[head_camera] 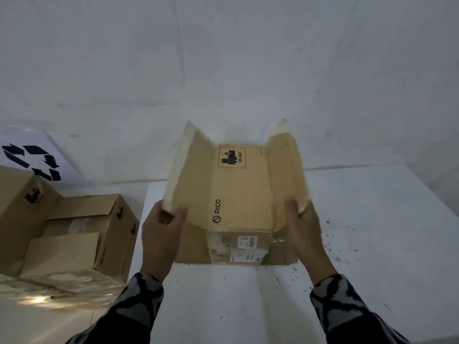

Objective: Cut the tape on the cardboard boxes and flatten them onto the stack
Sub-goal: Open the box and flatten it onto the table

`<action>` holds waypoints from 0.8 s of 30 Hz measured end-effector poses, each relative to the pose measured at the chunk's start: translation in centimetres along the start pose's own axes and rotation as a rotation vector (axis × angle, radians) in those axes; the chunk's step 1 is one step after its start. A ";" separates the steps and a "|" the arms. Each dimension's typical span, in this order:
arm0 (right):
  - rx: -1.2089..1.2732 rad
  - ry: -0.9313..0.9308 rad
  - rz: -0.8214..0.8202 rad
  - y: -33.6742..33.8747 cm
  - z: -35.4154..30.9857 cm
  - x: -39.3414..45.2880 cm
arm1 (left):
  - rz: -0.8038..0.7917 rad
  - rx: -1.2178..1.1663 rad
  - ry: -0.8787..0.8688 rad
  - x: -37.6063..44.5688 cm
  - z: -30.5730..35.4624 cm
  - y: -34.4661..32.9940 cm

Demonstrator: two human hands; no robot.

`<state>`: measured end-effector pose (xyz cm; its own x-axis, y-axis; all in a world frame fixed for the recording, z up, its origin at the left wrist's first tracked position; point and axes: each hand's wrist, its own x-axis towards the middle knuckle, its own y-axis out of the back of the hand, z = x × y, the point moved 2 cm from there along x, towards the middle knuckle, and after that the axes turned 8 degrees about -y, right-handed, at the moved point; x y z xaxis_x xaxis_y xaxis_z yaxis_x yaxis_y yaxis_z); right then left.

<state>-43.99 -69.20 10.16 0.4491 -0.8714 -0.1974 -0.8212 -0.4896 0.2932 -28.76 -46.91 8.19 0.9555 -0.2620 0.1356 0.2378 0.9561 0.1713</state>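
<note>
Cardboard: my left hand (161, 234) and right hand (301, 229) each grip a flap of the PICO box (239, 189).
Risk: I think uneven pushing tears a flap.

cardboard box (238, 189) | brown, PICO print | side flaps raised | on white table

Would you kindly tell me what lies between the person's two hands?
In the head view, the brown PICO cardboard box spans between the left hand and right hand, each gripping an open flap.
</note>
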 end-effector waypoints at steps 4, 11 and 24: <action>-0.162 0.253 -0.299 -3.6 -1.6 -3.2 | -0.372 0.168 -0.276 -1.3 4.2 -4.0; -0.367 0.359 0.049 -6.8 0.0 -2.8 | -0.368 0.246 -0.252 1.6 2.2 -3.8; -0.732 0.290 -0.098 -3.3 -0.8 -0.3 | -1.018 1.168 -0.449 6.8 -0.4 -0.1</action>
<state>-41.10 -67.31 9.99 0.6639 -0.7471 -0.0319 -0.3780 -0.3721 0.8477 -22.22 -48.78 8.72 0.3166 -0.9096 -0.2692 0.2529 -0.1925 0.9481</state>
